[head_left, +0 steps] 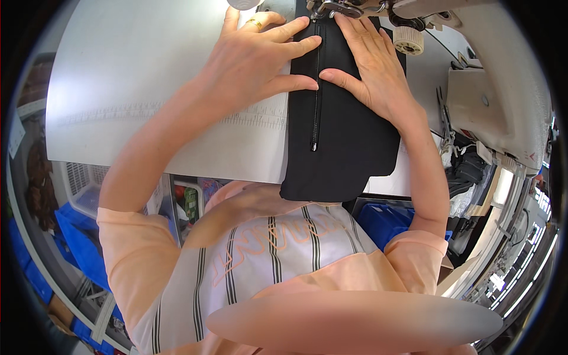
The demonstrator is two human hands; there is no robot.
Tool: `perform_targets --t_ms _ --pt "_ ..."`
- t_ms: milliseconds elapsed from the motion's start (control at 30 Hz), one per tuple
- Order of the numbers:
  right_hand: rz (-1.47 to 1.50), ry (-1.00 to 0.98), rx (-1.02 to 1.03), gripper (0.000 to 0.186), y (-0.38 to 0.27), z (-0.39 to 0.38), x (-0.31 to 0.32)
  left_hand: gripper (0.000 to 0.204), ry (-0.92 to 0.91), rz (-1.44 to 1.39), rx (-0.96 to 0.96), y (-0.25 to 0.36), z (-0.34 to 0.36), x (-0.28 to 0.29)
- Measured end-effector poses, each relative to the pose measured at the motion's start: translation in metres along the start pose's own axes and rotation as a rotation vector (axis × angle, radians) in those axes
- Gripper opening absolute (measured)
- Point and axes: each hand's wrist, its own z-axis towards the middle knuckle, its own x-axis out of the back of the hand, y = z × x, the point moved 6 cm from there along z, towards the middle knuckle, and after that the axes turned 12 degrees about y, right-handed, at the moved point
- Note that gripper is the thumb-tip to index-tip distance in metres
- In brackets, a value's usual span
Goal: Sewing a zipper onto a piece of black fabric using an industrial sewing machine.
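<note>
A piece of black fabric lies on the white sewing table, with a black zipper running lengthwise along it. Its far end reaches under the metal presser foot of a sewing machine. My left hand, wearing a gold ring, has its fingers spread, with fingertips and thumb resting on the fabric's left side beside the zipper. My right hand lies open on the fabric to the right of the zipper, fingers pointing toward the foot and thumb almost at the zipper.
A printed measuring scale crosses the table. Scissors or tweezers and dark bundled items are at the right. Under the table are blue bins, a white plastic basket and blue containers. A knurled knob hangs by the machine head.
</note>
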Motion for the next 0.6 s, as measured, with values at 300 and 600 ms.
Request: perform_targets --t_ms 300,600 --pt "0.018 -0.026 -0.067 0.083 0.004 0.010 0.003 0.057 0.035 -0.034 -0.002 -0.004 0.011 0.005" --pt "-0.120 0.068 -0.027 0.066 -0.006 0.004 0.009 0.053 0.053 -0.103 -0.026 -0.001 0.016 0.009"
